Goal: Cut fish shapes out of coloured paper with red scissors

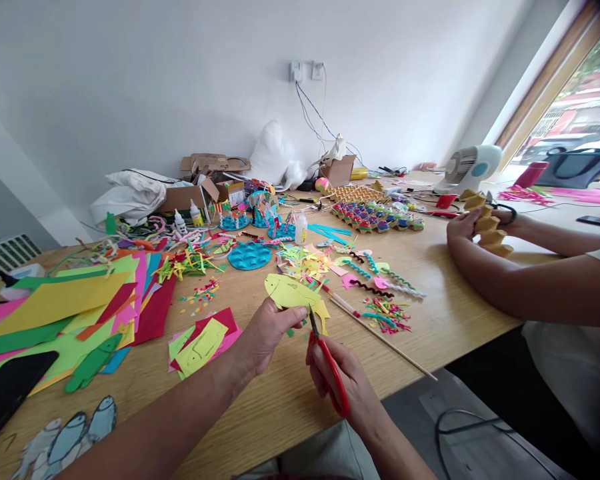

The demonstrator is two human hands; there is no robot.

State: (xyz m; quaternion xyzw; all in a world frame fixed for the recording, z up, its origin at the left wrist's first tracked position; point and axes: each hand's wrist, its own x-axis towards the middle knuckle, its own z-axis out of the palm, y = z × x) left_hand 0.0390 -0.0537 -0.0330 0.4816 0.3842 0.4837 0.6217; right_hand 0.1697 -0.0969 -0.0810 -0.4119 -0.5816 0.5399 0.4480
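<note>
Yellow paper fish (286,291) partly behind the left hand (266,331), black phone (17,393) partly beyond the left edge.

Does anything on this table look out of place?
Yes, the thin wooden stick: its near end seems to poke past the edge of the table, where it might get knocked. The scattered paper scraps look like ordinary cutting mess.

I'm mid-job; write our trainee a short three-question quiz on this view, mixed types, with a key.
1. Which of the wearer's hands grips the red-handled scissors?
2. True or false: the wearer's left hand holds yellow paper with a fish drawn on it.
3. What is the co-worker handling? (a) a glue bottle; (b) a bumpy tan carton piece; (c) a phone.

Key: 1. The right hand. 2. True. 3. b.
</note>
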